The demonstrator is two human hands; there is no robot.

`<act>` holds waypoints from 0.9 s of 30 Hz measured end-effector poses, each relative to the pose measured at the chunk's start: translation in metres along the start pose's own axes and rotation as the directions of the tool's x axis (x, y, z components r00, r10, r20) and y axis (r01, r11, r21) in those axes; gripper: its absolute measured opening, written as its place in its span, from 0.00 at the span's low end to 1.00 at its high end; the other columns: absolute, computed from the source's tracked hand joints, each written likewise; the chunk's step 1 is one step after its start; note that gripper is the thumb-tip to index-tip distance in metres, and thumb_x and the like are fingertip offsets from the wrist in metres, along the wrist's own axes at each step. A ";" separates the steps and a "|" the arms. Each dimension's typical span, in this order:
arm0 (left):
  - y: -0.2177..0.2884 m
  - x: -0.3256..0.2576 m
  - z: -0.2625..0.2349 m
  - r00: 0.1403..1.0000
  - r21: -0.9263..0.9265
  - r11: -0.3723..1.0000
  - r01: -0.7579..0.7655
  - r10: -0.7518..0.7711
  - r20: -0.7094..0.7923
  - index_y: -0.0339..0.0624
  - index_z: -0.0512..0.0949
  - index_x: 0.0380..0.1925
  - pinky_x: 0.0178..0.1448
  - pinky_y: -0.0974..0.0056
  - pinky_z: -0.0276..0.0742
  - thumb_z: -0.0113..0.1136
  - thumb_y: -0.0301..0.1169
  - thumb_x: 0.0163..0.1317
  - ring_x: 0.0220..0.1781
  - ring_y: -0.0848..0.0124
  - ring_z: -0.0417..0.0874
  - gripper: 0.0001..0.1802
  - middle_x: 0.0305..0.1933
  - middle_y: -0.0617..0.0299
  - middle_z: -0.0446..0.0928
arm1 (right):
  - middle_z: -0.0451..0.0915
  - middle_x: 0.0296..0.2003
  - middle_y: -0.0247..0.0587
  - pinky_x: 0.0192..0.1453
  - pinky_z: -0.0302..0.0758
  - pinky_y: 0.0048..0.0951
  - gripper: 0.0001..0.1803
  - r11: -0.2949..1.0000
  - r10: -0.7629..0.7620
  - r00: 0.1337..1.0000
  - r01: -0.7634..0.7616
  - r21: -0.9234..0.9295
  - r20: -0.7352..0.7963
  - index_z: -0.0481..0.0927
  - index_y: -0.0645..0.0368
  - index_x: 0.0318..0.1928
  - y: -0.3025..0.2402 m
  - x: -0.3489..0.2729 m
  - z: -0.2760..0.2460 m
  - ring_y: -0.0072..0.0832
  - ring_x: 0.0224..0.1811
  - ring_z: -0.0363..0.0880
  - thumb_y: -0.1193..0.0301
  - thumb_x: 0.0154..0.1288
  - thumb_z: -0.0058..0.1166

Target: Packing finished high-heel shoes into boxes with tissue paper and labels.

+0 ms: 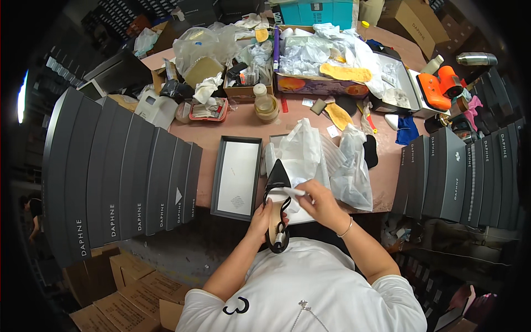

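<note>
My left hand (258,222) is wrapped round the side of a black shoe (278,176) with a pointed toe, thin straps and a beige insole. The shoe's toe points away from me over the table's near edge. My right hand (325,206) pinches a narrow white strip (293,192), whose far end reaches into the shoe's opening behind the toe; I cannot make out what it is made of. Beyond the shoe lies crumpled white wrapping paper (300,145). Just left of it stands an open dark grey shoebox part (238,177) with a white inside.
Tall rows of grey shoeboxes flank me at the left (127,182) and right (456,171). A clear plastic bag (354,171) lies right of the paper. Farther back are a bottle (265,105), a red basket (208,117), a carton of crumpled paper (318,84) and an orange tape dispenser (434,91).
</note>
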State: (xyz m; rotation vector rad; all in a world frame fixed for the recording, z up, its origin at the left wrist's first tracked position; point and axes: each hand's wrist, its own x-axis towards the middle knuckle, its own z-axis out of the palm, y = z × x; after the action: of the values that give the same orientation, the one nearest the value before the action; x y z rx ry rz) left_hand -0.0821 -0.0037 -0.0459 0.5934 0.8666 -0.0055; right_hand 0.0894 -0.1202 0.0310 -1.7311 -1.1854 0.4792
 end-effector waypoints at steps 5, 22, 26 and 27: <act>-0.005 -0.017 0.028 0.991 -0.034 0.991 -0.130 0.131 0.015 0.46 0.59 0.57 0.34 0.62 0.81 0.51 0.19 0.58 0.35 0.67 0.81 0.27 0.42 0.56 0.73 | 0.73 0.36 0.40 0.44 0.72 0.37 0.16 0.877 -0.026 0.980 0.117 -0.467 0.196 0.75 0.52 0.42 0.018 0.003 0.040 0.37 0.42 0.76 0.74 0.50 0.58; -0.009 -0.023 0.020 0.981 -0.279 0.945 -0.169 0.134 -0.141 0.48 0.62 0.55 0.42 0.52 0.80 0.49 0.28 0.63 0.36 0.58 0.79 0.19 0.40 0.55 0.73 | 0.79 0.37 0.47 0.47 0.75 0.42 0.27 0.885 0.078 0.985 0.003 -0.466 0.156 0.72 0.59 0.52 0.139 0.012 0.055 0.47 0.42 0.77 0.69 0.50 0.64; -0.015 -0.009 0.010 0.994 -0.313 0.944 -0.107 0.105 -0.021 0.43 0.66 0.54 0.50 0.55 0.77 0.40 0.56 0.70 0.43 0.64 0.78 0.29 0.44 0.56 0.73 | 0.76 0.31 0.47 0.39 0.76 0.41 0.21 0.972 0.160 0.946 -0.201 0.125 0.281 0.74 0.59 0.47 0.033 0.015 0.021 0.46 0.36 0.78 0.68 0.52 0.63; -0.014 -0.009 0.019 0.986 -0.283 0.945 -0.164 0.156 -0.050 0.44 0.65 0.55 0.50 0.56 0.77 0.40 0.56 0.70 0.44 0.65 0.78 0.28 0.45 0.57 0.73 | 0.76 0.31 0.47 0.38 0.76 0.41 0.20 0.944 0.146 0.907 -0.247 0.218 0.395 0.74 0.60 0.46 0.020 0.014 0.019 0.46 0.36 0.78 0.68 0.53 0.63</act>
State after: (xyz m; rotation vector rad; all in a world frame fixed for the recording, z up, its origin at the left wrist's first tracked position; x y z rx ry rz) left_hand -0.0778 -0.0266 -0.0372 0.3899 0.8244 0.2731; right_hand 0.0916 -0.0998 0.0074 -1.5735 -1.1459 1.0838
